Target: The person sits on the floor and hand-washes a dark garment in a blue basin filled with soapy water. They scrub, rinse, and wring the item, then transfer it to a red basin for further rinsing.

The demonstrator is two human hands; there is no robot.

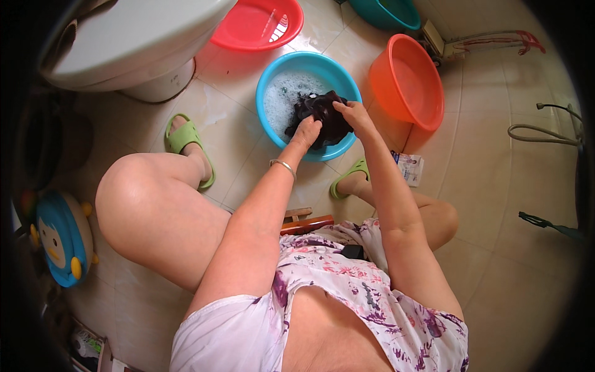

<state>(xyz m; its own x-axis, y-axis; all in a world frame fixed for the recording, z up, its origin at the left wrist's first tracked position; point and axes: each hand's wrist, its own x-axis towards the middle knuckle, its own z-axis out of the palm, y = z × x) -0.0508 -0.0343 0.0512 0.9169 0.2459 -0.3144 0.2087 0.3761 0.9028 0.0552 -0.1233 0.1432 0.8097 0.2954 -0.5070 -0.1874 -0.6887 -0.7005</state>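
A blue plastic basin (261, 122) stands on the tiled floor in front of me, with foamy water (279, 95) showing in its left part. Dark wet cloth (331, 122) lies bunched in the basin's right part, partly raised above the suds. My left hand (308, 131), below a metal bangle (283, 168) on the wrist, grips the near left side of the cloth. At the basin's right rim my right hand (354, 116) pinches the cloth's upper right edge between thumb and fingers. The cloth's underside is hidden.
A red basin (260, 28) with water lies beyond, a tilted orange basin (409, 83) at right, a teal basin (390, 16) behind. A white ceramic toilet (139, 46) stands upper left. A printed packet (410, 168) lies near my right slipper (348, 179); a penguin-faced child's potty (62, 239) is left.
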